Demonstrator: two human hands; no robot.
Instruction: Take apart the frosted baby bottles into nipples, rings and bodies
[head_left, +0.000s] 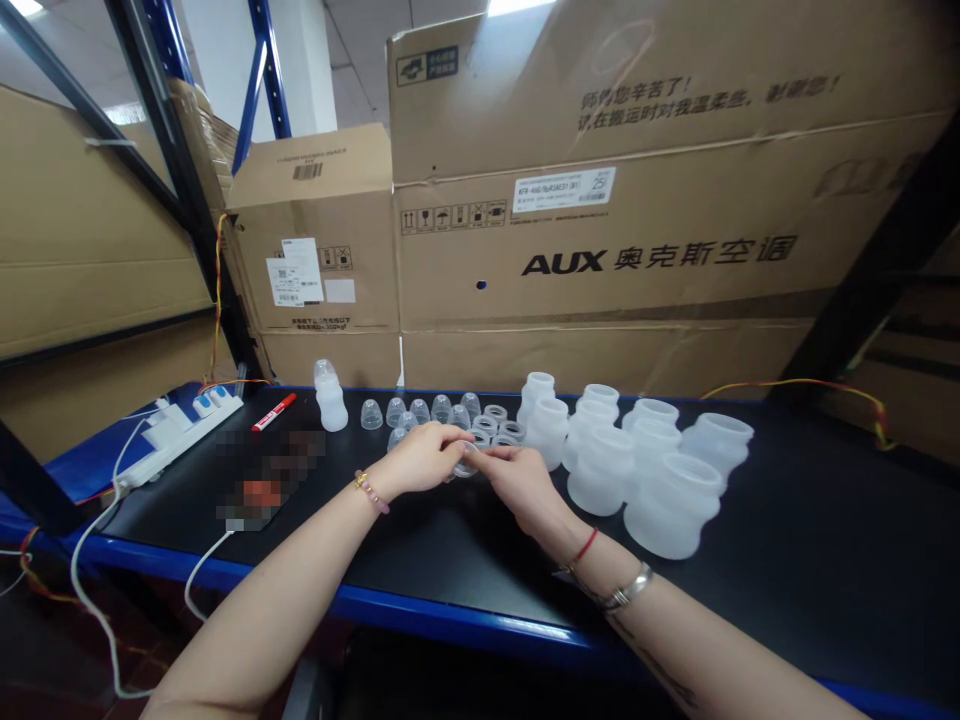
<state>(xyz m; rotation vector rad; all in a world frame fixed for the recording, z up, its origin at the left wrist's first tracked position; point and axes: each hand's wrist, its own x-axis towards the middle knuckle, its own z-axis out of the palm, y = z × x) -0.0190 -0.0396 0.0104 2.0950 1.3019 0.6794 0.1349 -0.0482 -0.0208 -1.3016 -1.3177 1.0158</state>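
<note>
My left hand [429, 462] and my right hand [523, 487] meet over the middle of the black table. Between their fingertips they pinch a small clear bottle ring [466, 468]; my fingers cover part of it, and I cannot tell whether something sits inside it. Just behind lie several translucent rings [495, 412]. Clear dome-shaped bottle caps [420, 411] stand in rows behind my left hand. To the right of my right hand are several frosted, wavy-sided bottle bodies [671, 508], upright with open mouths.
A capped baby bottle [330, 396] stands at the back left. Near it lie a red marker [274, 412], a phone-like blurred item [262, 490] on a white cable, and a white power strip [180, 440]. Large cardboard sheets [637, 300] wall the back. A blue edge [450, 612] borders the table's front.
</note>
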